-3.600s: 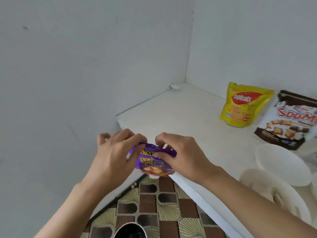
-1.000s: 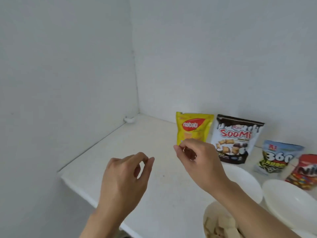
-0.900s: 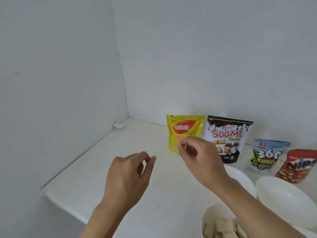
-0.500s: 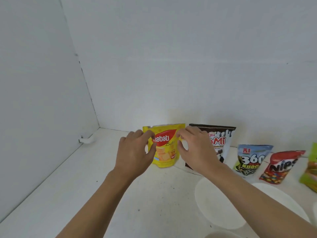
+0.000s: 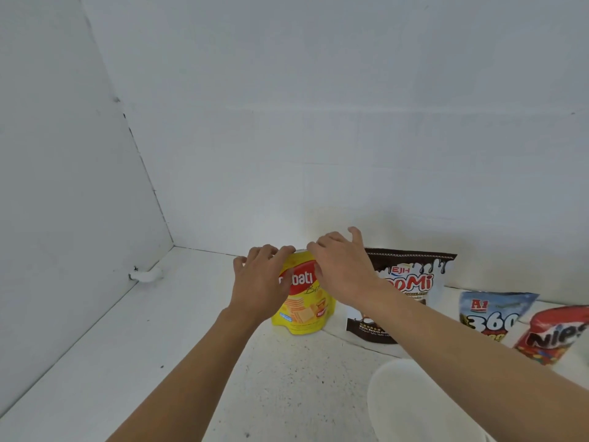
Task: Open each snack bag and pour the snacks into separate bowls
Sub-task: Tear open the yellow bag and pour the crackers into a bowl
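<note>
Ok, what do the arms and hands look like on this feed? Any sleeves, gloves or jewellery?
The left forearm and right forearm are bare as far as the frame shows, with no sleeve edge in view. The left hand and right hand are bare too: no gloves, and no ring, watch or wristband on the sides facing the camera. No cables or markings show.

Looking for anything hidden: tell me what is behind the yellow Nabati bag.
Only the white wall shows above the yellow Nabati bag. The bag hides whatever lies behind it on the counter, and the left hand and right hand gripping it cover its top edge.
</note>
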`<control>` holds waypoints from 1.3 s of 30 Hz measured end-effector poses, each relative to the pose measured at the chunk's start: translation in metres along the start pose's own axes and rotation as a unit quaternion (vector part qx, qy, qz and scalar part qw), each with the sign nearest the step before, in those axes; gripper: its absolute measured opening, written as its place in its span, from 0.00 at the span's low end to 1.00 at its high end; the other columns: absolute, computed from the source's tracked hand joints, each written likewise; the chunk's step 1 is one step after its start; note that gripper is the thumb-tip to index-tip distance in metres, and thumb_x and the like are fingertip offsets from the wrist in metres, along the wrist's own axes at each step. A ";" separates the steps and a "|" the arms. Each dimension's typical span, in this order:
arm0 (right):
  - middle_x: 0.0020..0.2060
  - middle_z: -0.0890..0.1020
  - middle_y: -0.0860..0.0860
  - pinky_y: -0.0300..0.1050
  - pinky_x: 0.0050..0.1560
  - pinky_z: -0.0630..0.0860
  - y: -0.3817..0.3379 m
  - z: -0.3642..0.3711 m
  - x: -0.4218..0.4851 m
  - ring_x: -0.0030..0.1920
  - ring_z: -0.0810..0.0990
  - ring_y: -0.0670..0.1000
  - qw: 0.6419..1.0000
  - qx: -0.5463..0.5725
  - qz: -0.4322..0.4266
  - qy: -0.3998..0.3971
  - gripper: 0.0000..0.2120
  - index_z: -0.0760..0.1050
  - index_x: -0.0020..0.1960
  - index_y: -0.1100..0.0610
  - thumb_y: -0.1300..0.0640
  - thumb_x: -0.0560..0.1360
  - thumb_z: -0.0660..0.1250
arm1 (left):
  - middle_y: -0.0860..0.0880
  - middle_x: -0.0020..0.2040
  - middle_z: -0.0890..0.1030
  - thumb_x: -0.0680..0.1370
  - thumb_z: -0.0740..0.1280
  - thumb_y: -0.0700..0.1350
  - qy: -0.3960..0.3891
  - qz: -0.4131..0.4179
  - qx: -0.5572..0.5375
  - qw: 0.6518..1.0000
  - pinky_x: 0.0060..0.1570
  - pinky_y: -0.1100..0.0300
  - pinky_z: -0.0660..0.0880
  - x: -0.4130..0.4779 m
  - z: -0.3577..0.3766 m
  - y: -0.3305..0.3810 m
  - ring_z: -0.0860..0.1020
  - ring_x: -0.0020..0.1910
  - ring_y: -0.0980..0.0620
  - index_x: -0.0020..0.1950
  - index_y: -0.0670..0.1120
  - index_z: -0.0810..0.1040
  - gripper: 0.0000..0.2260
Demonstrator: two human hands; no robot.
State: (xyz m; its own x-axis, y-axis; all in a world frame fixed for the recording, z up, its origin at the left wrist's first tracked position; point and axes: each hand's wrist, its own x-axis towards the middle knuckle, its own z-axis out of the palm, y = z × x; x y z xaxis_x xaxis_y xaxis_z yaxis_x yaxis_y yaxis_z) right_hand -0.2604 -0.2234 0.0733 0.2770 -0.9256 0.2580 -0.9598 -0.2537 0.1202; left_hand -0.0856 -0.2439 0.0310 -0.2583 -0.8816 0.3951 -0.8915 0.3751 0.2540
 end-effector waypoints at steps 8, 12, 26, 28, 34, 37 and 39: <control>0.49 0.81 0.51 0.59 0.67 0.59 -0.005 -0.003 -0.015 0.56 0.79 0.56 0.997 0.015 -0.017 0.069 0.17 0.78 0.56 0.53 0.67 0.71 0.69 | 0.50 0.46 0.82 0.80 0.60 0.47 0.020 0.053 -0.037 0.998 0.46 0.49 0.74 -0.012 -0.020 -0.007 0.80 0.45 0.44 0.62 0.53 0.79 0.13; 0.43 0.81 0.48 0.56 0.59 0.62 -0.014 -0.008 -0.023 0.47 0.80 0.54 0.984 0.047 -0.018 0.169 0.16 0.79 0.48 0.52 0.68 0.65 0.74 | 0.51 0.45 0.82 0.80 0.60 0.47 0.051 0.082 -0.023 0.995 0.44 0.49 0.75 -0.026 -0.054 -0.007 0.80 0.43 0.46 0.62 0.53 0.79 0.13; 0.46 0.77 0.44 0.51 0.55 0.68 -0.092 -0.032 -0.110 0.46 0.77 0.49 0.951 0.236 -0.030 0.200 0.04 0.75 0.48 0.51 0.59 0.78 0.68 | 0.59 0.45 0.78 0.78 0.68 0.49 -0.013 0.051 -0.073 0.996 0.41 0.53 0.78 -0.143 -0.140 -0.013 0.78 0.44 0.57 0.55 0.58 0.81 0.07; 0.47 0.77 0.45 0.51 0.53 0.69 -0.101 -0.027 -0.123 0.46 0.77 0.49 0.950 0.247 -0.028 0.186 0.05 0.75 0.48 0.51 0.60 0.78 0.68 | 0.59 0.45 0.78 0.77 0.67 0.53 -0.023 0.038 -0.089 0.995 0.41 0.53 0.78 -0.158 -0.139 -0.014 0.79 0.45 0.57 0.54 0.58 0.81 0.08; 0.46 0.76 0.44 0.50 0.53 0.68 -0.119 -0.016 -0.158 0.45 0.76 0.48 0.957 0.240 -0.031 0.162 0.06 0.75 0.48 0.50 0.60 0.77 0.69 | 0.59 0.41 0.81 0.77 0.68 0.57 -0.052 0.011 -0.148 0.988 0.43 0.54 0.78 -0.195 -0.136 -0.021 0.80 0.43 0.59 0.48 0.57 0.84 0.07; 0.47 0.76 0.44 0.51 0.53 0.68 -0.126 -0.015 -0.169 0.47 0.76 0.49 0.957 0.243 -0.036 0.156 0.05 0.74 0.49 0.50 0.59 0.77 0.68 | 0.59 0.40 0.82 0.77 0.67 0.60 -0.072 0.003 -0.181 0.981 0.44 0.53 0.79 -0.203 -0.136 -0.021 0.81 0.43 0.57 0.45 0.56 0.84 0.10; 0.49 0.76 0.45 0.52 0.54 0.68 -0.128 -0.015 -0.173 0.48 0.76 0.49 0.956 0.244 -0.043 0.154 0.02 0.75 0.50 0.50 0.55 0.78 0.67 | 0.58 0.40 0.83 0.79 0.69 0.57 -0.074 -0.003 -0.194 0.978 0.45 0.52 0.79 -0.206 -0.135 -0.020 0.81 0.43 0.56 0.45 0.55 0.84 0.08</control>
State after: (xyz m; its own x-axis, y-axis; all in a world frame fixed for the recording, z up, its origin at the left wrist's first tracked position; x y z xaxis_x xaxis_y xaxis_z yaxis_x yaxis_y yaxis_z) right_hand -0.1844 -0.0262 0.0273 0.2835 -0.7878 0.5468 -0.8189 -0.4956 -0.2895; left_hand 0.0360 -0.0312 0.0632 -0.3303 -0.9052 0.2676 -0.6918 0.4250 0.5838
